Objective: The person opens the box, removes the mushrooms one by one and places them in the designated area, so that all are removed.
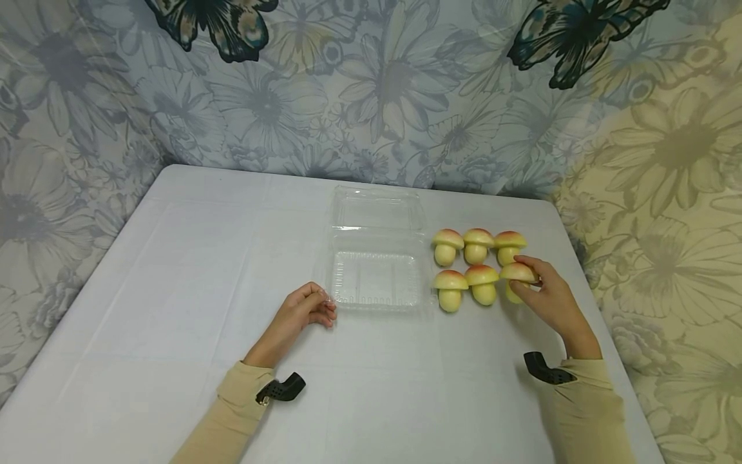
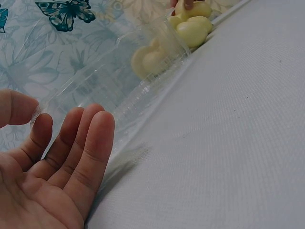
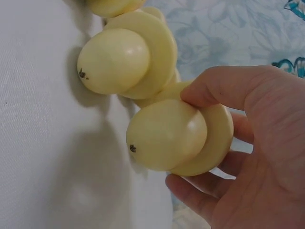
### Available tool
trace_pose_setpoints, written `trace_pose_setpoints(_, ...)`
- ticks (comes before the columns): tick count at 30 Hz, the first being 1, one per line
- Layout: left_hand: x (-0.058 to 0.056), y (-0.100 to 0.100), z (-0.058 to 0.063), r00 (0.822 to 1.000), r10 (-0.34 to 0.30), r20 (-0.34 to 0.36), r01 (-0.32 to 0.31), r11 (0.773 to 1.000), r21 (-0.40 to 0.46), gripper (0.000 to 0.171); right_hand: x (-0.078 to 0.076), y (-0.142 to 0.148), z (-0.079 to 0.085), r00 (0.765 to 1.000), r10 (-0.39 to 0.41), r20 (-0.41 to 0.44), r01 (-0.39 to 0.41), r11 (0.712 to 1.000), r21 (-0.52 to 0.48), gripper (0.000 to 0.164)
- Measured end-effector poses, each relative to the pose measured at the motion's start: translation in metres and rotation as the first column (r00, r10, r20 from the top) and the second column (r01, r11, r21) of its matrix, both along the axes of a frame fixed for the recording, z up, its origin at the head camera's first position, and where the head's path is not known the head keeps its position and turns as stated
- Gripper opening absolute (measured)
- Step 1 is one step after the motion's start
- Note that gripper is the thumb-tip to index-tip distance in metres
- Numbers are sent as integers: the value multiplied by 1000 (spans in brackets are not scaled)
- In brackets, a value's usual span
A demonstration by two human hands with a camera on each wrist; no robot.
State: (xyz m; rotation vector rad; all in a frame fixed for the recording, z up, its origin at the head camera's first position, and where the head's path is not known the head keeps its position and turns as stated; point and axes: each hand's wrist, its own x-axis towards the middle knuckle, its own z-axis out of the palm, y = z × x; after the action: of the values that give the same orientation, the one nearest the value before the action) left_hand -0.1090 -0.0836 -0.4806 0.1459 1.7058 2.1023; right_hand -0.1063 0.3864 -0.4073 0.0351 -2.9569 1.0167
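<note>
A clear plastic clamshell container (image 1: 375,283) lies opened out, its lid (image 1: 378,209) toward the back edge. My left hand (image 1: 298,312) is at its near left corner; the left wrist view shows thumb and forefinger pinching the clear rim (image 2: 37,112), the other fingers extended. On the right, my right hand (image 1: 551,299) grips the cap of a toy mushroom (image 1: 520,273), yellow with a reddish top, at the right end of the near row. In the right wrist view this mushroom's rounded stem (image 3: 164,136) faces the camera, with thumb and fingers around its cap.
Other matching mushrooms stand beside the container: two in the near row, one of them (image 1: 482,283) closest to the held one, and a far row of three (image 1: 478,245). A white cloth covers the table (image 1: 174,290). Flower-patterned wall covering (image 1: 377,96) borders its back and sides.
</note>
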Motion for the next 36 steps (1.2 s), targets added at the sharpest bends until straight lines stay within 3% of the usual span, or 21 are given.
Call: trace_pose_setpoints(36, -1, -1, 2, 1000, -4, 6, 4, 1000, -3, 18, -2, 1, -8, 998, 6, 70, -6, 1000, -6, 58)
